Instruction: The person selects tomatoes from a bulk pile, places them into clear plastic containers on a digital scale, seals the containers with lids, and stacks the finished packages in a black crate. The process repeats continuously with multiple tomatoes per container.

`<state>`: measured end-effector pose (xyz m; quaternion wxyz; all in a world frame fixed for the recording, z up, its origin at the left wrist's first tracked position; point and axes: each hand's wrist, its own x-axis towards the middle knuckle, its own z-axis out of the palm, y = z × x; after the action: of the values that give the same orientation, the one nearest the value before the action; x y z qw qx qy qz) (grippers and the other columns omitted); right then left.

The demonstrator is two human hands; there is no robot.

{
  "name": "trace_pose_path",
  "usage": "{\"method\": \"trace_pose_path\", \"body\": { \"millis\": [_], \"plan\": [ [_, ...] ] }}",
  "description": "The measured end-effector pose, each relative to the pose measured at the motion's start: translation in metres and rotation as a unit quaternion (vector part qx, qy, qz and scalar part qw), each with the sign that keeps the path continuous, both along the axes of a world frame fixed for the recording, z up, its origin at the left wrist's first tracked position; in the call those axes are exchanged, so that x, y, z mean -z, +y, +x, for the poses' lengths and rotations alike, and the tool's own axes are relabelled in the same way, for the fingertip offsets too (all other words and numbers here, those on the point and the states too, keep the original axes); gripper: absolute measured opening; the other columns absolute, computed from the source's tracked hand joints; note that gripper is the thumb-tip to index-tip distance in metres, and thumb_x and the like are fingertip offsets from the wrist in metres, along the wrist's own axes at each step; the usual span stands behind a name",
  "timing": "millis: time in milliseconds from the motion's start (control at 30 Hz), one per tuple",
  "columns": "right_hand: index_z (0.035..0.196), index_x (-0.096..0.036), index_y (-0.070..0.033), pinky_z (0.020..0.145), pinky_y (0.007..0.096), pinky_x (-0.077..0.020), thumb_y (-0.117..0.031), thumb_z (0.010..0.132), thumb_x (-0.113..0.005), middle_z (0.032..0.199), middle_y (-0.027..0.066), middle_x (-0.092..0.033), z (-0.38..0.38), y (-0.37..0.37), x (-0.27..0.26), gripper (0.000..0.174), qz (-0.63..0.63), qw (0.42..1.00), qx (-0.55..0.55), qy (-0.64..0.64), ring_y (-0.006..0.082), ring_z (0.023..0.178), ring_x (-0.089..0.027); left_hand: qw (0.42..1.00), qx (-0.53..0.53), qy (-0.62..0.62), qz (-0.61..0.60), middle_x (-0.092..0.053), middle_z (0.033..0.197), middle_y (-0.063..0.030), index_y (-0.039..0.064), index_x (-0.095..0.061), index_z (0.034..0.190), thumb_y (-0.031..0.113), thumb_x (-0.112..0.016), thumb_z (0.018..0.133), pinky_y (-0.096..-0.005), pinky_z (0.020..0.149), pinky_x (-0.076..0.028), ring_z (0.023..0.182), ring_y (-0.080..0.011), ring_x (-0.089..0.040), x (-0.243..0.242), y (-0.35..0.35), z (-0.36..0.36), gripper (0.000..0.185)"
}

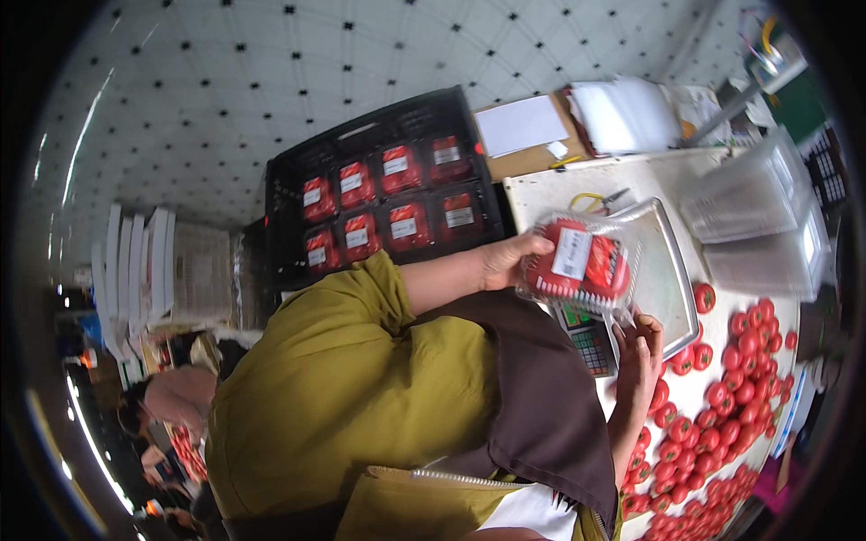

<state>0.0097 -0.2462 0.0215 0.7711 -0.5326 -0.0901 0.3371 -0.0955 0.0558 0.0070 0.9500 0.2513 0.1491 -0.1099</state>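
My left hand (509, 261) holds a clear plastic clamshell box (599, 294) of red tomatoes by its left side, thumb on top. A white label (571, 253) with writing and a red printed label (601, 262) show on the lid. At the box's lower right corner, the fingers of my right hand (638, 348) pinch its clear plastic edge. Below the box sits a weighing scale, its metal pan (666, 280) partly covered and its keypad (590, 351) showing beside my right hand.
A black crate (379, 135) at upper left holds several labelled tomato boxes (404, 226). Loose tomatoes (703, 433) spread over the white table at right. Stacked clear containers (758, 223), pliers (612, 197) and papers (521, 125) lie behind. Another person (179, 402) is at lower left.
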Motion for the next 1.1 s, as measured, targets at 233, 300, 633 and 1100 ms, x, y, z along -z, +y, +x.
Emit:
{"method": "trace_pose_path", "body": {
  "millis": [233, 300, 633, 1100],
  "plan": [
    [0.126, -0.053, -0.005, 0.104, 0.0413, -0.0457, -0.026, 0.098, -0.06, 0.136, 0.0222, -0.056, 0.012, 0.012, 0.014, 0.035, -0.023, 0.995, -0.094, 0.009, 0.0291, 0.116, -0.063, 0.925, -0.316, 0.152, 0.146, -0.055, 0.141, -0.0122, 0.014, -0.05, 0.141, 0.045, -0.06, 0.088, -0.0631, 0.092, -0.052, 0.126, -0.0351, -0.056, -0.003, 0.122, -0.138, 0.062],
    [0.123, -0.054, -0.005, 0.101, 0.0386, -0.0484, -0.024, 0.098, -0.06, 0.131, 0.0219, -0.06, 0.013, 0.012, 0.017, 0.032, -0.025, 0.996, -0.085, 0.013, 0.0286, 0.111, -0.066, 0.879, -0.41, 0.189, 0.152, -0.054, 0.143, -0.0105, 0.019, -0.048, 0.142, 0.049, -0.061, 0.089, -0.0632, 0.102, -0.041, 0.129, -0.0344, -0.053, -0.004, 0.155, -0.179, 0.062],
    [0.119, -0.056, -0.005, 0.095, 0.0363, -0.0529, -0.018, 0.1, -0.056, 0.121, 0.0204, -0.066, 0.021, 0.013, 0.015, 0.023, -0.026, 0.998, -0.05, 0.02, 0.026, 0.102, -0.069, 0.669, -0.669, 0.313, 0.085, -0.058, 0.135, -0.0097, 0.016, -0.054, 0.133, 0.047, -0.061, 0.09, -0.0584, 0.102, -0.045, 0.121, -0.0309, -0.056, 0.089, 0.291, -0.306, 0.053],
    [0.115, -0.056, -0.002, 0.089, 0.0355, -0.0547, -0.013, 0.101, -0.053, 0.116, 0.0207, -0.067, -0.011, -0.051, 0.026, 0.019, -0.137, 0.979, 0.13, 0.073, 0.0267, 0.097, -0.069, 0.161, -0.354, 0.723, 0.572, -0.058, 0.12, -0.0234, 0.006, -0.055, 0.127, 0.015, -0.054, 0.09, -0.0492, 0.095, -0.05, 0.11, -0.0361, -0.06, 0.105, 0.341, -0.216, 0.038]
  ]
}}
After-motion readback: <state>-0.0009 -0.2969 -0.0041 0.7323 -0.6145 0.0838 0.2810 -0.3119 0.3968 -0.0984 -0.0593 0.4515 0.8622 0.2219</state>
